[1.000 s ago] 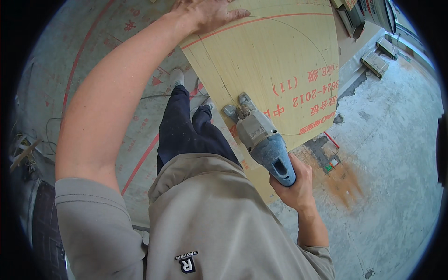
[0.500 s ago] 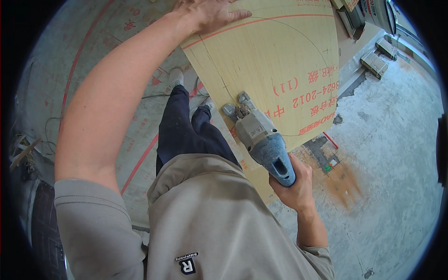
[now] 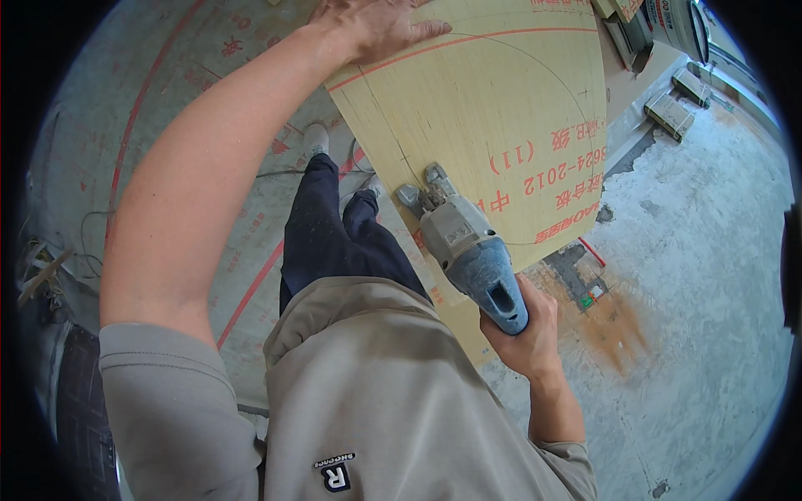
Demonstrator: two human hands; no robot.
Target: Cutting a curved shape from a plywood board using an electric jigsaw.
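right hand (image 3: 520,330) is wrapped tight round the blue handle of the jigsaw (image 3: 461,246), whose front end sits on the plywood sheet (image 3: 493,108) near its left edge. left hand (image 3: 372,27) is pressed flat on the sheet's far corner, holding nothing. Rough concrete floor (image 3: 693,292) below, spare boards (image 3: 668,108) lying further off

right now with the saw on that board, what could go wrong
The left hand lies flat on the plywood board ahead of the power saw; if the tool jumps forward, it could reach that hand. The right hand alone grips the saw, so a kick may be hard to check. The person's leg and shoe stand close beside the board's edge, near the cutting end.
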